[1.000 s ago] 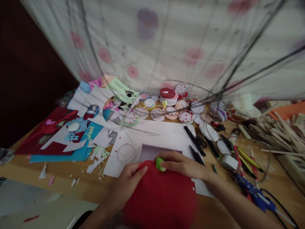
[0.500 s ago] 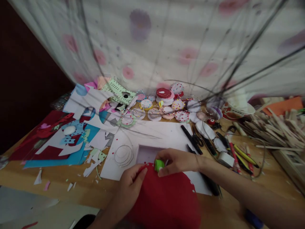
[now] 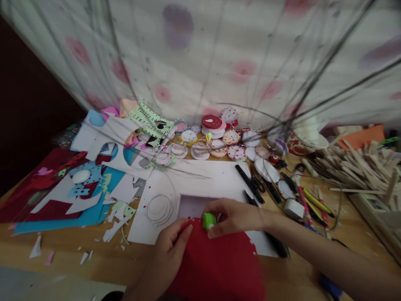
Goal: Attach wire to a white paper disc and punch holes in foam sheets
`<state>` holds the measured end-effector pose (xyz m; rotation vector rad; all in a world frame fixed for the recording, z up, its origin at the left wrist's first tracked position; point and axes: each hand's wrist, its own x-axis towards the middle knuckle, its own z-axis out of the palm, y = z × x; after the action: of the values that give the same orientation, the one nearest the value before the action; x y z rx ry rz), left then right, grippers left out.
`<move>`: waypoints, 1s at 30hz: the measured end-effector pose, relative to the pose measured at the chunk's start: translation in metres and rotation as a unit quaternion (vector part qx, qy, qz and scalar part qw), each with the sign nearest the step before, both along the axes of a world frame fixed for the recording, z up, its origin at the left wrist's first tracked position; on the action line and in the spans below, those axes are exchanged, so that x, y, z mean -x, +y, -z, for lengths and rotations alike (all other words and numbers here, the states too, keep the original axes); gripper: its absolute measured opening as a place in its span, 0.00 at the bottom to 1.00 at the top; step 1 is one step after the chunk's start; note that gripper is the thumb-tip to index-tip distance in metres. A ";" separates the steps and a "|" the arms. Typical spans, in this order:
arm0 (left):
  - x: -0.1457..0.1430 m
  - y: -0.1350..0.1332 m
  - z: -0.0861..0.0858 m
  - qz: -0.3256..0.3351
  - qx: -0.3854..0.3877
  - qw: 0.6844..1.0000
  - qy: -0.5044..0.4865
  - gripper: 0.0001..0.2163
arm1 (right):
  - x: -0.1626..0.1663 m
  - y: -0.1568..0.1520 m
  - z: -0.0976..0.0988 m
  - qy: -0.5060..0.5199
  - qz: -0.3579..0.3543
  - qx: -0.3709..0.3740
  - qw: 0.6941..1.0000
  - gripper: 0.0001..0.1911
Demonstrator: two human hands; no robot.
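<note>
A large red sheet [image 3: 222,263] with a rounded outline lies low in the centre; small notches or holes show along its right edge. My left hand [image 3: 171,248] pinches its upper left edge between thumb and fingers. Gripped in my right hand [image 3: 234,215] is a small green craft punch [image 3: 208,220], set at the sheet's top edge. Just beyond both hands is a shallow pale box [image 3: 189,202], partly hidden by them. Under it lies a white sheet [image 3: 200,175] with tiny red dots and loops of thin wire or drawn circles at its left.
Paper scraps [image 3: 94,184] spread across the left side. Several decorated round discs [image 3: 216,146] line the back, before a flowered curtain [image 3: 200,50]. Markers [image 3: 249,184], scissors [image 3: 257,179] and yellow-handled pliers [image 3: 319,204] lie right, near wooden sticks [image 3: 363,167].
The view has shifted slightly, so the table's contents appear a little further left. My hands keep the same hold on the red sheet and the punch.
</note>
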<state>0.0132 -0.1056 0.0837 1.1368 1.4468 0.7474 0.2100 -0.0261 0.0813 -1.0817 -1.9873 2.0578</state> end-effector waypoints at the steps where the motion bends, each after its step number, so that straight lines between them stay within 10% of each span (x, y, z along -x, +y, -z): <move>1: 0.001 0.000 0.000 -0.001 0.000 1.000 -0.004 0.10 | 0.001 0.001 -0.001 0.001 -0.001 0.010 1.000 0.15; 17: 0.014 -0.006 0.004 -0.076 0.043 0.996 -0.026 0.10 | 0.019 0.001 -0.002 -0.040 0.016 -0.073 0.996 0.12; 30: 0.018 0.044 -0.037 0.212 -0.095 0.968 0.092 0.31 | 0.020 -0.006 -0.010 -0.002 0.034 -0.134 0.990 0.11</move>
<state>-0.0048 -0.0618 0.1211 1.6349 1.2358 0.4931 0.1901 -0.0325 0.0917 -1.0814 -2.1200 1.6952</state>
